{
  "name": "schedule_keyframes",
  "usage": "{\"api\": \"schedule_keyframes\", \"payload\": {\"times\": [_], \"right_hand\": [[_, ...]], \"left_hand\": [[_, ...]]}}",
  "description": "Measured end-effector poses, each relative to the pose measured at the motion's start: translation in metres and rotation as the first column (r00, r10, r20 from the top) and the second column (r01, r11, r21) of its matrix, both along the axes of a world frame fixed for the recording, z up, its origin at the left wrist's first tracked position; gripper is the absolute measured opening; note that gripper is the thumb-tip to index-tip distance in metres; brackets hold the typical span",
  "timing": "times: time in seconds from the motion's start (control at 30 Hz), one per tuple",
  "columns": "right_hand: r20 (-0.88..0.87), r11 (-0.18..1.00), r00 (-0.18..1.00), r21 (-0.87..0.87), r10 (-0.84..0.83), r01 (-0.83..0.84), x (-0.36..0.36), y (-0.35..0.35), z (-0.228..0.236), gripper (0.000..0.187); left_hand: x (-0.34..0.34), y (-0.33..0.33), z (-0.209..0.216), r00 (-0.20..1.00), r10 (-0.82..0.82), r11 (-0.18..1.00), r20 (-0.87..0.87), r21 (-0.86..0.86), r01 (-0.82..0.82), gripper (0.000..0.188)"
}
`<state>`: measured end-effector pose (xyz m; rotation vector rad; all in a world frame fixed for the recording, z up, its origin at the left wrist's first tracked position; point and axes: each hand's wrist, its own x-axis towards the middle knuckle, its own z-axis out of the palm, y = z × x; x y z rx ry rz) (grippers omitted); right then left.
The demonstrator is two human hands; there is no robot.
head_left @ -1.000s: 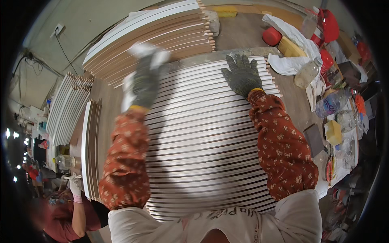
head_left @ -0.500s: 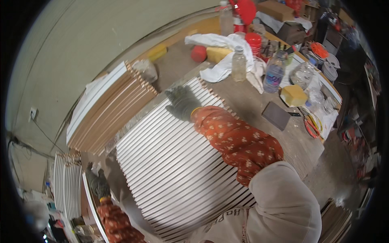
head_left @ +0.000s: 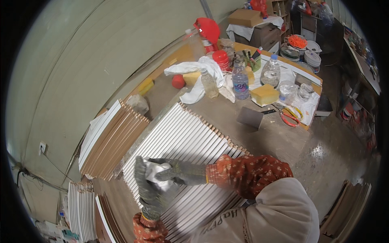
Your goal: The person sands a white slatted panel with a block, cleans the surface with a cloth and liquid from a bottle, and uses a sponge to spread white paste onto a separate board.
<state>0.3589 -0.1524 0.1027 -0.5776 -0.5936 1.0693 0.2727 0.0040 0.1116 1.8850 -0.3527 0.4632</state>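
Note:
My two hands, in dark grey-green knit gloves, come together above a stack of white slats laid side by side on the table. Between them is a crumpled white wad, cloth or paper, I cannot tell which. My right hand reaches in from the right, its thumb and fingers closed on the wad. From below, my left hand cups the wad's left side, slightly smeared by motion. Both forearms wear red flowered sleeve covers.
A stack of brown-edged white boards leans at the left. Behind the slats stand clear bottles, a white cloth and a yellow sponge. A dark sanding block and red-yellow-handled scissors lie right of the slats.
My right hand has drawn back from the far end of the slats toward me. My left hand has come in from the left, and both now meet at the white wad. The view has shifted.

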Motion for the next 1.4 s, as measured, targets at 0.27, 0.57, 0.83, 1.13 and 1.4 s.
{"api": "schedule_keyframes", "payload": {"times": [0.27,0.57,0.83,1.13,1.4], "right_hand": [[0.811,0.811,0.451,0.048,-0.373,0.583,0.111,-0.068,-0.004,0.057],[0.86,-0.107,-0.173,0.253,0.481,0.962,0.235,-0.222,0.046,0.062],[0.865,0.074,-0.117,0.093,0.488,0.993,0.286,-0.235,0.025,0.06],[0.797,0.074,-0.423,0.436,0.432,0.897,0.253,-0.213,0.005,0.039],[0.863,0.484,-0.374,0.501,-0.339,0.717,0.117,-0.165,0.093,0.028]], "left_hand": [[-0.074,-0.033,0.019,0.918,0.227,0.588,0.325,0.705,-0.396,0.068],[-0.191,-0.024,-0.004,0.678,0.726,0.491,0.116,0.603,-0.629,0.043],[-0.211,-0.06,-0.002,0.607,0.773,0.408,0.185,0.589,-0.698,0.042],[-0.196,-0.065,0.007,0.66,0.691,0.337,0.295,0.676,-0.655,0.041],[-0.132,-0.073,0.019,0.736,0.54,0.325,0.407,0.706,-0.629,0.055]]}}
